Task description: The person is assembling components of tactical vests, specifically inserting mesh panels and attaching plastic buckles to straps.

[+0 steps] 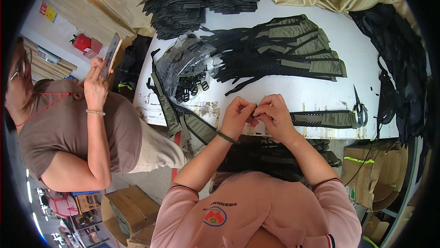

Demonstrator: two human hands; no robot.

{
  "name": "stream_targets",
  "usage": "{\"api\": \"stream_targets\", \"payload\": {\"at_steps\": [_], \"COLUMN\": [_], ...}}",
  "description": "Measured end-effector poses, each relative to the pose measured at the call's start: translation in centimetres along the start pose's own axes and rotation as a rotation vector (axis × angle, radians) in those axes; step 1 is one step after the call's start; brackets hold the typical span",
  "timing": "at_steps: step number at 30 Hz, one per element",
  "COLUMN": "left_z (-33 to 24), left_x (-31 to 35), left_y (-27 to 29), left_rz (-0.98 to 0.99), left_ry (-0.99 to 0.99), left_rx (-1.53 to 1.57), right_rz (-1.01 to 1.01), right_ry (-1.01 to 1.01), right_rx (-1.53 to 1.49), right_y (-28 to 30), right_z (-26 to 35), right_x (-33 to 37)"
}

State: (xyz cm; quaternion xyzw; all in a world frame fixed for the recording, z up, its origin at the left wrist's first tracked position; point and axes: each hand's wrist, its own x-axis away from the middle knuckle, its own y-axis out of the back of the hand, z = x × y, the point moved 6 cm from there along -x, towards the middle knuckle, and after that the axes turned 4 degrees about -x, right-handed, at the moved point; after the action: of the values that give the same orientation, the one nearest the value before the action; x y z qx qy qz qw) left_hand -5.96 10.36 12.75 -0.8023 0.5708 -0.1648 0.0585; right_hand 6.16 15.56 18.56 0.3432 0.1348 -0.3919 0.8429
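Note:
Close together over the table's near edge, my left hand (pixel 235 118) and my right hand (pixel 277 118) are both closed. Their fingertips pinch a small black piece (pixel 255 110), mostly hidden by the fingers; whether it is a buckle or a strap end, I cannot tell. An olive and black mesh shoulder strap (pixel 327 119) lies flat on the table, running from beside my right hand toward scissors (pixel 360 112). Another olive and black strap (pixel 196 126) hangs over the edge by my left wrist. Past my left hand, a clear plastic bag (pixel 183 60) spills black plastic buckles (pixel 187 88).
Fanned olive and black straps (pixel 298 41) cover the middle of the white table (pixel 362 60). Black pieces (pixel 183 7) are stacked behind them. Black fabric (pixel 389 37) hangs at the right. A person (pixel 82 129) holds a phone at the left. Cardboard boxes (pixel 133 206) stand below.

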Motion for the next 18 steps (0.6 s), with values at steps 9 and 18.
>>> {"api": "stream_targets", "payload": {"at_steps": [9, 18], "left_z": [0.4, 0.4], "left_x": [-0.1, -0.4], "left_y": [0.0, 0.2], "left_rz": [-0.001, -0.073], "left_ry": [-0.031, -0.16], "left_rx": [0.069, -0.03], "right_rz": [-0.124, -0.138], "right_ry": [-0.033, -0.184], "right_rx": [-0.14, -0.319], "right_y": [0.8, -0.2], "right_z": [0.3, -0.7], "right_x": [0.1, 1.1]}}
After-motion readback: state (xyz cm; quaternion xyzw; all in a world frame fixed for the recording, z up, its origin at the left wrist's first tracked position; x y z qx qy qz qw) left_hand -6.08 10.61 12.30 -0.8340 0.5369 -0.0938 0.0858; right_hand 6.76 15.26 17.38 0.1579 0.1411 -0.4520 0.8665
